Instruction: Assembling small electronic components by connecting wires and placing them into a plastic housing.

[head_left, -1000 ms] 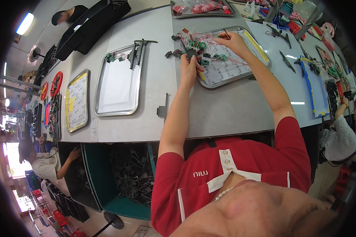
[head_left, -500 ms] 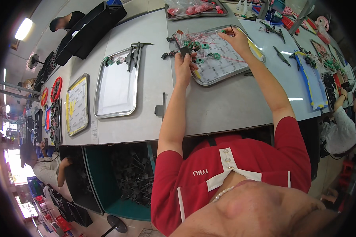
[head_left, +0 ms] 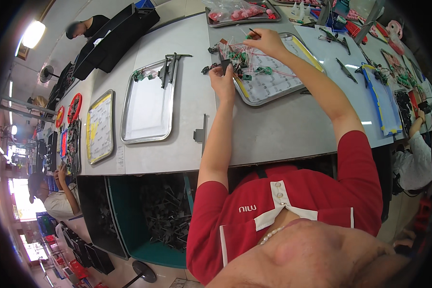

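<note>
My left hand [head_left: 222,82] is closed on a small black rectangular plastic part [head_left: 225,63] at the near-left edge of a metal tray [head_left: 263,102]. Farther right, my right hand [head_left: 268,44] pinches a thin dark stick-like piece [head_left: 255,33]; its exact kind is unclear. A bit of green shows by those fingertips. Beneath and between my hands, several small green circuit boards [head_left: 264,70] lie tangled with thin red and white wires [head_left: 247,49]. The tray is lined with a printed white sheet with a yellow edge.
Left of my arm lies a black bracket [head_left: 199,135]. Beyond are a metal tray [head_left: 146,140] with black parts and a yellow-edged tray [head_left: 101,157]. A bin [head_left: 149,257] below holds black parts. Other people [head_left: 62,204] sit at the left, far left and right.
My right hand has moved up and left with the thin dark piece, toward the tray's far edge. My left hand keeps hold of the black part. The whole view has shifted slightly.
</note>
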`<state>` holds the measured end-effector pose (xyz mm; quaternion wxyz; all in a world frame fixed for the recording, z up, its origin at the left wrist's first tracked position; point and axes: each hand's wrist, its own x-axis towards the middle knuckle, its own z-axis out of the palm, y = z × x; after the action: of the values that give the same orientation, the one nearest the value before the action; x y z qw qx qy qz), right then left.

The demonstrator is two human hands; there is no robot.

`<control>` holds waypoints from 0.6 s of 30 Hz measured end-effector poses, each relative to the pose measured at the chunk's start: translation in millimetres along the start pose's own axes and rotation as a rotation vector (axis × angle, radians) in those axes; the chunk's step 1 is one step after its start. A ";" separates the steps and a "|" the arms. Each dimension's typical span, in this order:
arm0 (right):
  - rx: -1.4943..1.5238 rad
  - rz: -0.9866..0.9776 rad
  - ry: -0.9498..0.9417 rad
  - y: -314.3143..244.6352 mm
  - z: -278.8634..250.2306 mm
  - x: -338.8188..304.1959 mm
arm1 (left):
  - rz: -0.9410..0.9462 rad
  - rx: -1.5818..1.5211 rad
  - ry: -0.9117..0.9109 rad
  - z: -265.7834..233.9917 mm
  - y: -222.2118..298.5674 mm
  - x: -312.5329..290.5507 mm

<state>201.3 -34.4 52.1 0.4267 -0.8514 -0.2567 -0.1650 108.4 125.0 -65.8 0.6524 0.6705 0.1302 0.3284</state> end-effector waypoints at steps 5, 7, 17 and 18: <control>-0.047 -0.109 -0.081 -16.4 28.3 26.0 | -0.099 -0.247 0.072 -3.5 -1.8 3.6; -0.095 -0.083 -0.084 -13.6 39.3 33.0 | -0.188 -0.344 -0.023 -2.1 6.6 -2.0; 0.068 -0.049 0.068 -34.3 56.4 48.4 | -0.369 -0.354 -0.016 -8.1 11.3 -0.8; 0.086 -0.042 0.059 -32.7 56.1 47.7 | -0.371 -0.356 -0.017 -7.8 13.7 -1.6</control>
<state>224.7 41.7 64.3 0.4668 -0.8213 -0.2688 -0.1880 99.0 128.6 -53.6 0.8104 0.5125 0.1854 0.2152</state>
